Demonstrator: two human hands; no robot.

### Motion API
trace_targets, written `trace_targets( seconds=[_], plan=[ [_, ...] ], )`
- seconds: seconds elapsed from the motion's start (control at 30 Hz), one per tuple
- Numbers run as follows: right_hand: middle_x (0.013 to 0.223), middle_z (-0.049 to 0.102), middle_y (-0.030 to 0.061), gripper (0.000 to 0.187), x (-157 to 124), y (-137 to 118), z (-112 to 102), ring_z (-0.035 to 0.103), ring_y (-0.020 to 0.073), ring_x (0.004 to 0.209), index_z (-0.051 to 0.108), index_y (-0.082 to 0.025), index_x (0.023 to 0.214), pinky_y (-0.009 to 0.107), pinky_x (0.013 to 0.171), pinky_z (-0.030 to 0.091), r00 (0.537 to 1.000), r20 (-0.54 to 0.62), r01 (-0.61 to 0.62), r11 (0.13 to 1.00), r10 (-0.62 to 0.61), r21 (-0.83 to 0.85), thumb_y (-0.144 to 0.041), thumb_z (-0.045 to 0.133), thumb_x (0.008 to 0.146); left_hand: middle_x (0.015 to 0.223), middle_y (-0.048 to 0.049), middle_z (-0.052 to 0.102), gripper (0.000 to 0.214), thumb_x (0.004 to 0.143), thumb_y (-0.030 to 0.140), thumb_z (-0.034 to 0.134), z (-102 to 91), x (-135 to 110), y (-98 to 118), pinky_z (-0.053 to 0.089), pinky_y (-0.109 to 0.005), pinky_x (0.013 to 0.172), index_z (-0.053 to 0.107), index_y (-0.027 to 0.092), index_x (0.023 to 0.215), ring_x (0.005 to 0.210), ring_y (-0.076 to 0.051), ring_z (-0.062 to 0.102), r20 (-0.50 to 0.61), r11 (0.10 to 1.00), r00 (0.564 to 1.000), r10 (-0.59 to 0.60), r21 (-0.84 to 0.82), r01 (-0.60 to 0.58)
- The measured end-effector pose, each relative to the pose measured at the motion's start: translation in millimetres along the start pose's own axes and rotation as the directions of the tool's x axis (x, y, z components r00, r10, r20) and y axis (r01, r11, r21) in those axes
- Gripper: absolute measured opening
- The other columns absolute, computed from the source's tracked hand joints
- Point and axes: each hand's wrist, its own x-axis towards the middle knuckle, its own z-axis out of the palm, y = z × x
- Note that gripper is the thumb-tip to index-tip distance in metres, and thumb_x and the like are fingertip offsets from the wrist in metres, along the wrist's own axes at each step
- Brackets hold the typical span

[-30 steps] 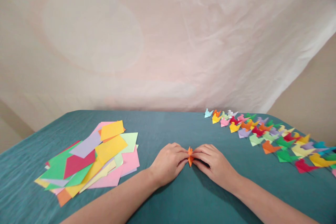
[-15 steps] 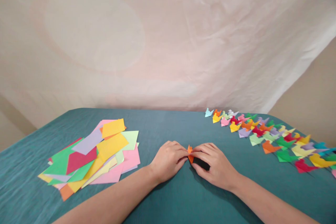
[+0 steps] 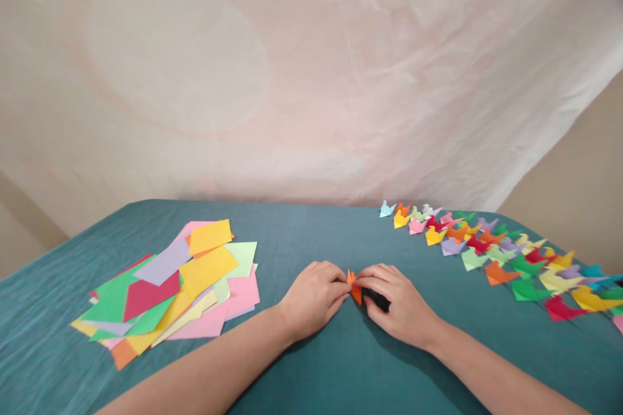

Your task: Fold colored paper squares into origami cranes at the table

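Between my two hands, low over the middle of the table, is a small folded piece of orange origami paper with pointed tips. My left hand pinches its left side with thumb and fingers. From the other side, the fingertips of my right hand grip its upper part, while the right thumb sits a little lower and apart from the paper. The fingers partly cover the folds. Dark shadow fills the hollow under my right palm.
A loose pile of coloured paper sheets lies on the left of the teal tablecloth. Rows of small folded paper birds in many colours stand along the right side. A pale cloth hangs behind the table.
The orange paper has tilted slightly, its lower tip swinging to the right. My right thumb has drawn back from it a little. My left hand has hardly moved.
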Motion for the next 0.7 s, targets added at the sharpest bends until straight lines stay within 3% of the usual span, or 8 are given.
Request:
trace_targets(
  seconds=[0.27,0.7],
  plan=[
    [0.094,0.063,0.005,0.028,1.1,4.7,3.0,0.056,0.0191,0.086,0.063,-0.022,0.096,0.035,0.077,0.044,0.999,-0.008,-0.041,0.997,0.041,0.073,-0.008,0.052,0.074,0.098,-0.0058,0.059,0.018,0.089,0.02,0.046,-2.4,0.8,3.8,0.039,-0.032,0.083,0.063,0.019,0.096,0.097,-0.02,0.05,0.02,0.998,1.0,0.021,0.053,-0.022],
    [0.09,0.064,0.0036,0.015,2.4,10.5,3.2,0.056,0.0178,0.085,0.065,-0.022,0.088,0.033,0.078,0.042,0.997,0.024,-0.07,0.984,0.067,0.166,-0.015,0.052,0.085,0.097,-0.0041,0.06,0.022,0.092,0.025,0.044,1.7,-0.9,0.3,0.04,-0.032,0.084,0.064,0.022,0.1,0.094,-0.018,0.052,-0.011,1.0,1.0,-0.022,-0.021,0.022]
  ],
)
